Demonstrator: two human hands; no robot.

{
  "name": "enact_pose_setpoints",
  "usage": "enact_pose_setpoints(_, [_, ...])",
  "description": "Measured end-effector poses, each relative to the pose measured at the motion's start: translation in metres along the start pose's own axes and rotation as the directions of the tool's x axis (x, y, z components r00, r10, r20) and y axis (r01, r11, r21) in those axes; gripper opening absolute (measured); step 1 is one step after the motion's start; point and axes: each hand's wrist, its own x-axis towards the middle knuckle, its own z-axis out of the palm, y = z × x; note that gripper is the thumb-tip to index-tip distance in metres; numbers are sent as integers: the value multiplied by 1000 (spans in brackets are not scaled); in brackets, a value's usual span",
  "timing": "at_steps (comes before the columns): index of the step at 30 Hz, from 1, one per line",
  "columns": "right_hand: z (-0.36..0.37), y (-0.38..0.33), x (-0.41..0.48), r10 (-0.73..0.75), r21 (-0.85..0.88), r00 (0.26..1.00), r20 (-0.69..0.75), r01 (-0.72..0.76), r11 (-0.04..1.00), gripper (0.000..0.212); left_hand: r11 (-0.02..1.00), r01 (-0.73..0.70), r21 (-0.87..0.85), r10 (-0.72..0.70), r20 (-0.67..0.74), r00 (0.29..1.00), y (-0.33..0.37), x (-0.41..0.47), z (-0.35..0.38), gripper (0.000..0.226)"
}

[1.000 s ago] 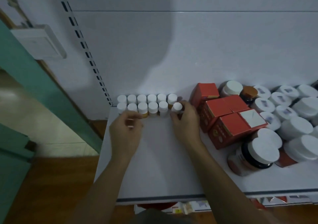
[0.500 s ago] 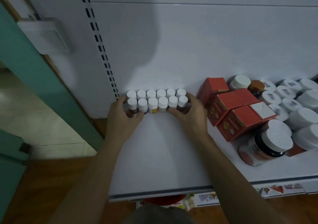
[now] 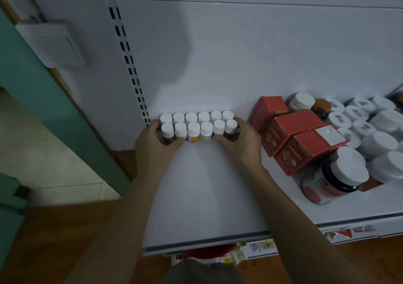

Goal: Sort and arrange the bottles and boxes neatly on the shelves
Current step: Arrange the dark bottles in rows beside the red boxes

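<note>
Two tight rows of small white-capped bottles (image 3: 197, 123) stand at the back left of the white shelf (image 3: 205, 196), against the rear panel. My left hand (image 3: 156, 145) cups the left end of the block, fingers around the front-left bottles. My right hand (image 3: 238, 142) cups the right end, thumb in front and fingers behind the end bottles. Red boxes (image 3: 292, 135) lie in a loose cluster just right of my right hand. Larger white-lidded jars (image 3: 379, 131) crowd the right side of the shelf.
A big dark jar with a white lid (image 3: 335, 179) lies tilted near the shelf's front right. A slotted upright (image 3: 128, 61) runs up the left of the back panel. Green door frame (image 3: 54, 109) and wooden floor lie to the left. Packets show on a lower shelf (image 3: 250, 249).
Both hands moved from in front of the rows to the two ends and pressed the bottles together. The loose right-end bottle now lines up in the front row.
</note>
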Motion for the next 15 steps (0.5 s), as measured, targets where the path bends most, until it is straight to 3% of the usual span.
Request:
enact_pose_setpoints(4, [2, -5, -2, 1, -13, 1000, 19, 0, 1000, 54, 1000, -17, 9, 17, -7, 1000, 4, -2, 2, 55])
enact_pose_setpoints(9, [9, -7, -3, 65, -58, 998, 2, -65, 996, 63, 995, 31, 92, -26, -47, 999, 8, 0, 13, 81])
enact_pose_setpoints(15, [14, -10, -4, 119, -113, 993, -15, -120, 986, 71, 991, 53, 126, -44, -75, 996, 10, -3, 15, 90])
